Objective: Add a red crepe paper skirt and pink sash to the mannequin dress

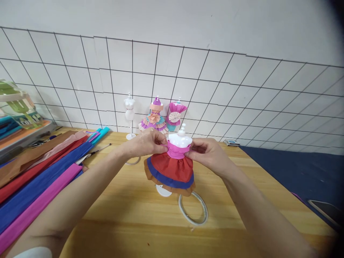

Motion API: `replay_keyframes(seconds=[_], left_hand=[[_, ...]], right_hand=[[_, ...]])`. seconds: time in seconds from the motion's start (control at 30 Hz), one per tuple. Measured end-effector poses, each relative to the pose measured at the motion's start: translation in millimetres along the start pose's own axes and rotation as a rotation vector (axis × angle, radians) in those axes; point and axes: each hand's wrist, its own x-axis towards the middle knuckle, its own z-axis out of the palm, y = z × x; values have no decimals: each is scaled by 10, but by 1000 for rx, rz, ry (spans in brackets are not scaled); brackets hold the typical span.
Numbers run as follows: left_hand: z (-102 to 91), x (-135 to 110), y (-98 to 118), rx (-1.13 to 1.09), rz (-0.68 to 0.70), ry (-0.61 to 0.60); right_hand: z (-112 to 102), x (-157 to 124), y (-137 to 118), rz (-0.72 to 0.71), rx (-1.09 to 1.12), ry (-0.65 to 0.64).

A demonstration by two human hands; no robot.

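A small white dress form [179, 140] stands in the middle of the table, its round base [163, 191] partly hidden. It wears a gathered skirt [172, 167] in red, blue and brown layers. Around its chest runs a pink paper band [176, 149]. My left hand [149, 142] pinches the band's left side between thumb and fingers. On the opposite side, my right hand [206, 153] is closed at the band's other end, fingertips against the form. A double-sided tape roll or white ring [193, 209] lies just in front of the skirt.
Behind stand a bare white form [129, 109] and two dressed ones, one in a ruffled dress [153, 121], one in a pink outfit [176, 115]. Folded coloured paper strips [48, 200] cover the left side. A clear container [20, 107] stands far left, a phone [326, 212] far right.
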Motion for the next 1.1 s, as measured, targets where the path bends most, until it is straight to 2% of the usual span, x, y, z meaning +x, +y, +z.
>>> replay_keyframes(seconds=[0.17,0.37,0.5,0.73,0.83,1.0,1.1], left_hand=[[-4,27,-59,-80,5,-13],[6,69,-143,-116,14,3],[0,69,-158,-151,16,7],[37,21,-205,-182,96,66],[43,-20,-187,-70,197,114],[47,-158,-123,140,329,202],[62,-248,-89,234,416,236]], right_hand=[[-15,44,-42,70,70,-27],[-39,98,53,130,140,-42],[-53,107,98,131,155,-38],[-57,89,65,97,149,-38],[-91,38,59,9,42,-21],[-104,-175,40,-216,-193,132],[-74,-298,4,-320,-306,176]])
